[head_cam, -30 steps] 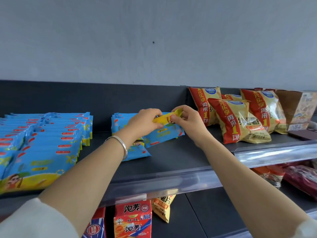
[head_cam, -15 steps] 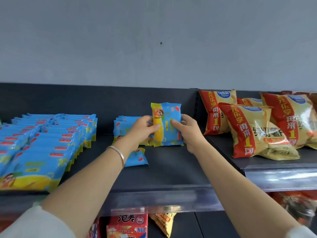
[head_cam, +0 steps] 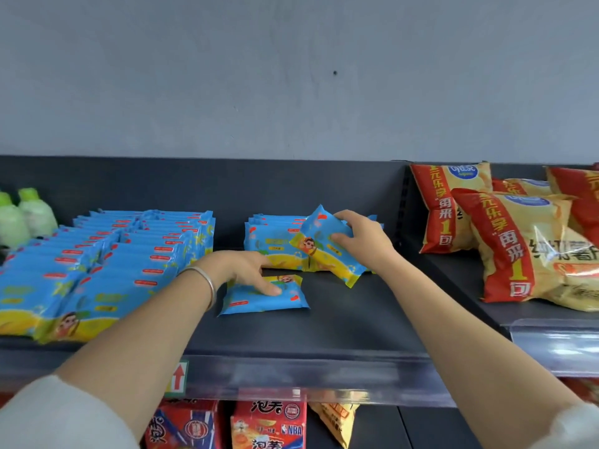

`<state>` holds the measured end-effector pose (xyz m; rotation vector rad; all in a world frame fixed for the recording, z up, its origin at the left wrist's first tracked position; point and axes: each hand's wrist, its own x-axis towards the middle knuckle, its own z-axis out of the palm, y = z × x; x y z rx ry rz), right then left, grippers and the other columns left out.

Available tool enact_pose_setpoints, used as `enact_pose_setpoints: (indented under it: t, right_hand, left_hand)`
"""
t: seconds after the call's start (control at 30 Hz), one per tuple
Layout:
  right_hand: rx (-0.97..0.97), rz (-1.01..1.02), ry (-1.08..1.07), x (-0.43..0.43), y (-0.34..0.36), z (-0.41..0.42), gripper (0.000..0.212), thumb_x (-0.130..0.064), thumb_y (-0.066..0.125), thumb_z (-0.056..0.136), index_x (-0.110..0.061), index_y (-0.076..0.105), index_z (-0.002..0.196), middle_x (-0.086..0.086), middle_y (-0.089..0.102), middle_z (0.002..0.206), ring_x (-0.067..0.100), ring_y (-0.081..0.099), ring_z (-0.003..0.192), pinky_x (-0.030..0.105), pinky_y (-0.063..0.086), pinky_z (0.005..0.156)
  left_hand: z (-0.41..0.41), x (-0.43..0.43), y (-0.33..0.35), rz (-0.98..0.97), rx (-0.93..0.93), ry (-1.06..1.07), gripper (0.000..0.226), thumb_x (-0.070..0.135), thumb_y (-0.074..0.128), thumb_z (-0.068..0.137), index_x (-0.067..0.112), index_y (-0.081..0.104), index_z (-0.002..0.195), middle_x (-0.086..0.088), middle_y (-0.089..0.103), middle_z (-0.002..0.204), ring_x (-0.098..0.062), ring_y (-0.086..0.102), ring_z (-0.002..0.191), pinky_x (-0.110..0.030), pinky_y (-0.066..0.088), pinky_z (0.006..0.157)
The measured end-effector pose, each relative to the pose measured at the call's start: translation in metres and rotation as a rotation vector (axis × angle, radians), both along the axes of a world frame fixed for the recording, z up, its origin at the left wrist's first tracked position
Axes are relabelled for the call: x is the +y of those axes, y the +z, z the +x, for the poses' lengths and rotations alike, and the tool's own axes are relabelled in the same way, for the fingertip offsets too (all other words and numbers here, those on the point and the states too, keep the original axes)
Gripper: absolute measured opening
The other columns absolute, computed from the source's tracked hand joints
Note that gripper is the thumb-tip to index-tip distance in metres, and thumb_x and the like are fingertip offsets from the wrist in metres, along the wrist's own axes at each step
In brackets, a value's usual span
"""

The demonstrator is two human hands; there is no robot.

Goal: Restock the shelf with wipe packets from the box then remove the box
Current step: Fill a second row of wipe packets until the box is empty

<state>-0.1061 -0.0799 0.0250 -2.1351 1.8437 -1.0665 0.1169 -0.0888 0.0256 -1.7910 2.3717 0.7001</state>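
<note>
Left hand (head_cam: 241, 265) dropped onto loose packet (head_cam: 259, 303); right hand (head_cam: 361, 238) grips tilted packet (head_cam: 334, 267).

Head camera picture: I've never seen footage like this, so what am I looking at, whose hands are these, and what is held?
No machine here: a person wears a camera on the head, so this single picture looks forward and down along their own arms. The dark shelf carries rows of blue wipe packets on the left, a short stack at the back, and red-and-yellow snack bags on the right. The right hand grips one tilted wipe packet. The left hand rests straight fingers on a lone flat packet.
</note>
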Motion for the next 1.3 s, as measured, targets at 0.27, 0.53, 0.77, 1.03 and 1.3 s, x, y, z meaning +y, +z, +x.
enact_pose_setpoints:
  t: [0.27, 0.53, 0.77, 1.03, 1.3]
  right_hand:
    - [-0.091, 0.028, -0.057, -0.002, -0.007, 0.0, 0.042, -0.028, 0.058, 0.091, -0.026, 0.046, 0.132, 0.007, 0.062, 0.104, 0.028, 0.064, 0.09, 0.047, 0.055, 0.08]
    - [0.12, 0.001, -0.09, -0.003, 0.017, -0.008, 0.033, -0.028, 0.059, 0.089, -0.028, 0.05, 0.121, -0.002, 0.063, 0.113, 0.023, 0.06, 0.096, 0.043, 0.049, 0.086]
    - [0.429, 0.131, -0.083, -0.01, 0.026, -0.004, 0.035, -0.03, 0.059, 0.09, -0.031, 0.049, 0.124, -0.004, 0.056, 0.126, 0.023, 0.051, 0.114, 0.043, 0.029, 0.097]
    - [0.557, 0.095, -0.134, -0.03, 0.004, 0.001, 0.045, -0.032, 0.059, 0.09, -0.036, 0.045, 0.133, -0.001, 0.044, 0.131, 0.025, 0.038, 0.124, 0.044, 0.031, 0.098]
    - [0.582, -0.037, -0.178, -0.027, -0.013, 0.002, 0.058, -0.03, 0.061, 0.087, -0.033, 0.036, 0.139, 0.001, 0.042, 0.131, 0.027, 0.037, 0.126, 0.044, 0.033, 0.1]
  left_hand:
    - [-0.002, -0.012, 0.001, -0.002, -0.082, -0.066, 0.063, 0.047, 0.062, 0.085, 0.012, 0.045, 0.134, -0.003, 0.05, 0.132, -0.021, 0.05, 0.118, -0.038, 0.043, 0.102]
    - [0.012, -0.018, 0.007, -0.153, 0.316, 0.071, 0.037, 0.029, 0.072, 0.082, 0.015, 0.051, 0.108, -0.003, 0.056, 0.105, -0.02, 0.058, 0.095, -0.033, 0.049, 0.082]
    - [0.011, -0.027, 0.011, -0.236, 1.22, 0.438, 0.023, 0.006, 0.067, 0.086, 0.011, 0.047, 0.095, -0.012, 0.062, 0.101, -0.025, 0.064, 0.08, -0.038, 0.055, 0.063]
    - [-0.004, -0.027, -0.004, -0.15, 1.603, 0.554, 0.022, -0.004, 0.063, 0.085, 0.011, 0.05, 0.094, -0.006, 0.063, 0.091, -0.019, 0.064, 0.074, -0.034, 0.051, 0.055]
    - [-0.011, -0.02, -0.007, -0.14, 1.59, 0.52, 0.029, 0.0, 0.064, 0.086, 0.007, 0.051, 0.111, -0.006, 0.064, 0.098, -0.019, 0.064, 0.081, -0.036, 0.053, 0.063]
